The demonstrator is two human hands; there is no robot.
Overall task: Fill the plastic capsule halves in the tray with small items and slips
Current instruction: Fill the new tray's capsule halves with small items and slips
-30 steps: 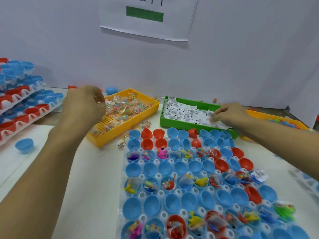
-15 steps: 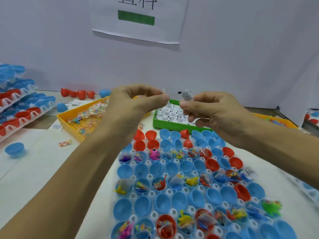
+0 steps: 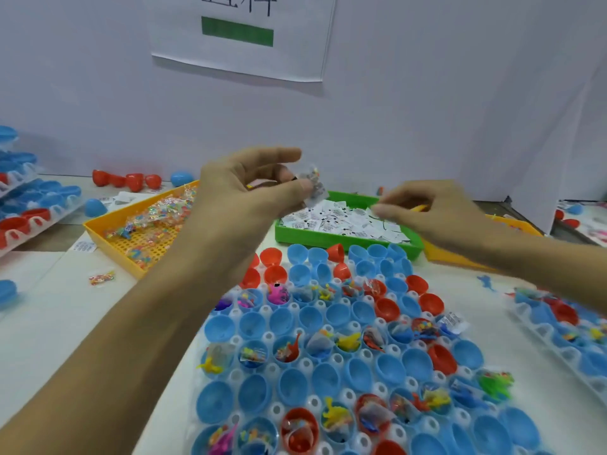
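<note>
Holding a small clear packet of coloured bits with a slip, the left hand hangs above the gap between the yellow perforated plastic tray of packets and the green plastic tray of white printed slips. Thumb and curled fingers pinch the packet.

Half a second ago both hands met at centre. Now the right hand has moved away to the green tray's near-right edge. It's blurred: fingers look loosely curled, something yellow shows near them, so I can't tell what it has hold of.

Read: handoff done, left has the item, right is likely going for another slip.

White tray of blue and red plastic capsule halves sits below the hands, near the camera. Alternate rows loaded, rows between still bare. Roughly midway.
</note>
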